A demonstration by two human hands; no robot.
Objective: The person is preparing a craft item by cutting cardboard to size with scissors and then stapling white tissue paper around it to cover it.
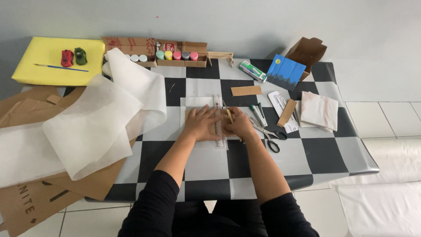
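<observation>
**Both hands on a ruler at the checked bench**

The left hand [202,124] lies flat, fingers spread, pressing down on a clear ruler [218,123] and on the small brown card piece [189,115] under it. The ruler runs away from the person, near the middle of the black-and-white checked bench [324,153], over a pale sheet of tracing paper [193,103]. The right hand [239,124] sits just beside the ruler's right edge, fingers curled round a thin yellowish stick — a pencil [229,115], as far as can be told — whose tip is hidden by the fingers.

To the right of that hand lie scissors [268,137] with black handles, blades pointing back toward the hand, and a green-and-white pen-like tool [259,114]. Further right are a brown card strip [287,113], a white printed slip [279,103] and a folded white cloth [319,110] with faint pink stains. Behind the ruler lies another brown card strip [246,90], a small green-and-white box [251,71], a blue painted card [285,72] and an open brown carton [308,50].

Along the far edge stands a cardboard tray of paint pots [175,55] — white, green, yellow, pink, grey lids. At the far left a yellow foam sheet [39,66] carries two toy cars [73,57], one red, one green, and a blue-handled brush [61,67]. A long, loose roll of white translucent paper [101,123] spills over brown cardboard sheets [26,202] on the left.
</observation>
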